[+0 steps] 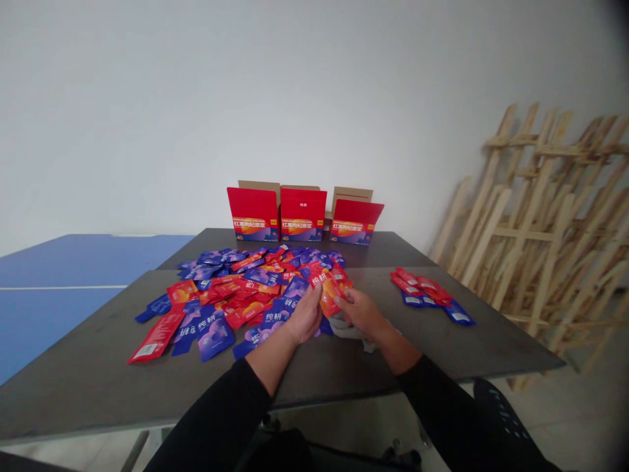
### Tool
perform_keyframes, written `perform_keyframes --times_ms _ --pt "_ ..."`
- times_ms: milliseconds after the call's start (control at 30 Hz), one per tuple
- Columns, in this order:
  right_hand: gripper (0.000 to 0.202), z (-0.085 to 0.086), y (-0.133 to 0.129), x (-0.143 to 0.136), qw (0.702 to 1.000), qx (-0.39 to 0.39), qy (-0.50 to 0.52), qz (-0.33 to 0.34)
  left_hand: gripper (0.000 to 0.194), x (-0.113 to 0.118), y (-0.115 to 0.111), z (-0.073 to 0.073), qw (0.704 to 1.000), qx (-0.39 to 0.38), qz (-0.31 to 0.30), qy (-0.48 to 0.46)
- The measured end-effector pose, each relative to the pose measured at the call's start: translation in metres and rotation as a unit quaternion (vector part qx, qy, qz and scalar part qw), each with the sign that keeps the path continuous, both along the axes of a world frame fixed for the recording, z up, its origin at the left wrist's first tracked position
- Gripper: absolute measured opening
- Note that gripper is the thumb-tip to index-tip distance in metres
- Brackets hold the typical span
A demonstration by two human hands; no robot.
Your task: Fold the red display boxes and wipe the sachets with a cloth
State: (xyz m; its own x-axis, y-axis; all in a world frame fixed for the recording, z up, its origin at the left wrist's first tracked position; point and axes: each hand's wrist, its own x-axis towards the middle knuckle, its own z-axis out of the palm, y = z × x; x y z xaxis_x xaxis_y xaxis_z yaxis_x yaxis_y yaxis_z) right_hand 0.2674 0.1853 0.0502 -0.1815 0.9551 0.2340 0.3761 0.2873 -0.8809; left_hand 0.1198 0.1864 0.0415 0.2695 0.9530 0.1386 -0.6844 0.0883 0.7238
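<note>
As fingers point(350, 303) hold (either side), red packet point(327, 301) tilts.

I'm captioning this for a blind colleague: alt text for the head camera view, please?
A person's left hand and right hand hold at least one red pouch over a dark table, beside a large pile of red and purple pouches. Three open red boxes stand toward the table's far edge; a smaller group of pouches lies at right.

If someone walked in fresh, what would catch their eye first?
Probably the heap of red and purple pouches on the dark table. Behind it, three red boxes stand open in a row. At its right side, left hand and right hand hold a red pouch.
</note>
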Motion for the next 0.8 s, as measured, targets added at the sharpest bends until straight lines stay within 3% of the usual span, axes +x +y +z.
perform_keyframes --times_ms 67,167,300,400,500,633,800 --pt "0.027 0.007 0.007 0.017 0.998 -0.048 0.039 -0.027 0.052 0.000 0.001 -0.003 1.000 0.013 -0.004 0.009" --pt "0.022 0.011 0.030 0.056 0.989 -0.026 0.068 -0.132 0.052 -0.003 0.003 -0.007 0.999 0.009 0.007 0.035" --pt "0.019 0.002 0.061 0.121 0.958 -0.043 -0.058 -0.277 0.051 -0.004 0.004 -0.008 0.998 0.012 0.002 0.056" --pt "0.025 -0.008 0.071 0.157 0.942 -0.076 -0.127 -0.302 0.050 -0.004 0.003 -0.007 0.997 0.018 -0.004 0.075" --pt "0.031 -0.016 0.075 0.175 0.927 -0.106 -0.199 -0.301 0.052 -0.003 0.004 -0.010 0.994 0.026 -0.009 0.107" --pt "0.021 -0.022 0.081 0.181 0.891 -0.093 -0.323 -0.306 0.055 -0.002 0.009 -0.018 0.990 0.046 0.021 0.131" --pt "0.037 -0.020 0.085 0.178 0.845 -0.076 -0.446 -0.284 0.048 -0.001 0.012 -0.023 0.984 0.063 0.048 0.160"
